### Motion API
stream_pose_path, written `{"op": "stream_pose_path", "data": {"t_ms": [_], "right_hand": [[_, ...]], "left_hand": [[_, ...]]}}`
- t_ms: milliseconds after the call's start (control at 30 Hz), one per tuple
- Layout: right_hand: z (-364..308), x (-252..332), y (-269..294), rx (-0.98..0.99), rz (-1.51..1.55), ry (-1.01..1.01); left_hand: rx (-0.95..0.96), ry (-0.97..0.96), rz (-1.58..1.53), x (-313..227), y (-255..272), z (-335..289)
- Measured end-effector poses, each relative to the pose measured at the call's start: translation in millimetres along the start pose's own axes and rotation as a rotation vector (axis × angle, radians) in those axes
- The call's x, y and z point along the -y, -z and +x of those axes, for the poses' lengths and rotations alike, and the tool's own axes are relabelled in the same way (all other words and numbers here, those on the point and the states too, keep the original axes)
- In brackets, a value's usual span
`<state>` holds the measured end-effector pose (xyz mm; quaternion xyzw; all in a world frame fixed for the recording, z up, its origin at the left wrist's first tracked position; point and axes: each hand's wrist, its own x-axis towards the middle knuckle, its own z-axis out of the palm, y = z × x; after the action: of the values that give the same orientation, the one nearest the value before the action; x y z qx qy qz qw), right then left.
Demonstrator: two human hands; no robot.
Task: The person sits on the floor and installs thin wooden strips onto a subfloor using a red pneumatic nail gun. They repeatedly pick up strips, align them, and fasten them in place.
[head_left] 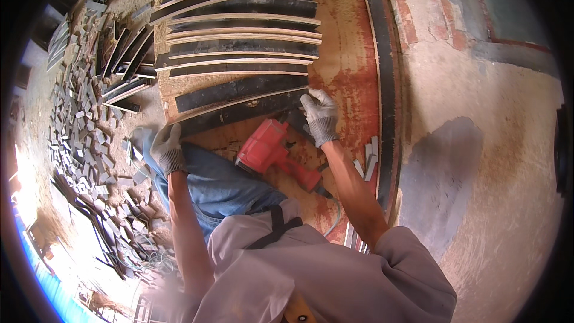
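A black-faced wooden strip [242, 112] with a pale upper edge lies slightly slanted in front of me, its right end higher. My left hand [167, 146], in a grey-white glove, is closed on its left end. At the right end, my right hand [321, 115], gloved alike, pinches the strip's corner. Just below the strip rests a red nail gun [272, 146], its handle pointing down to the right. Above it lies another black strip [233, 93], apart from the stacked strips.
Several dark strips [242, 27] lie in rows at the far side of the reddish board [341, 30]. Many small offcuts [89, 137] cover the floor on the left. A long dark board [385, 84] borders the right, beside the bare concrete floor [508, 143]. A hose [336, 215] trails near my right forearm.
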<state>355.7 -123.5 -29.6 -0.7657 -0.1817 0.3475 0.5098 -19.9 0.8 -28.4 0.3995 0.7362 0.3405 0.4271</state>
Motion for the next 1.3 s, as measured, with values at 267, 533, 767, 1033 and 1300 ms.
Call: {"op": "stream_pose_path", "data": {"t_ms": [267, 533, 767, 1033, 1300], "right_hand": [[-18.7, 45.3, 3.0, 0.081, 0.113, -0.083], [-9.6, 20.8, 40.2, 0.190, 0.276, 0.112], [-19.3, 45.2, 35.6, 0.325, 0.782, -0.073], [-30.9, 51.3, 33.1, 0.053, 0.245, -0.392], [-31.4, 54.7, 34.0, 0.095, 0.459, -0.497]], "left_hand": [[-0.022, 0.001, 0.039, -6.5, 1.5, 0.1], [0.036, 0.218, -0.080, -35.7, -14.6, -0.5], [0.102, 0.078, -0.077, -5.3, -16.2, 18.2], [0.205, 0.061, -0.211, -39.7, -14.0, 2.0], [0.268, 0.076, -0.194, -23.4, -26.2, 41.5]]}}
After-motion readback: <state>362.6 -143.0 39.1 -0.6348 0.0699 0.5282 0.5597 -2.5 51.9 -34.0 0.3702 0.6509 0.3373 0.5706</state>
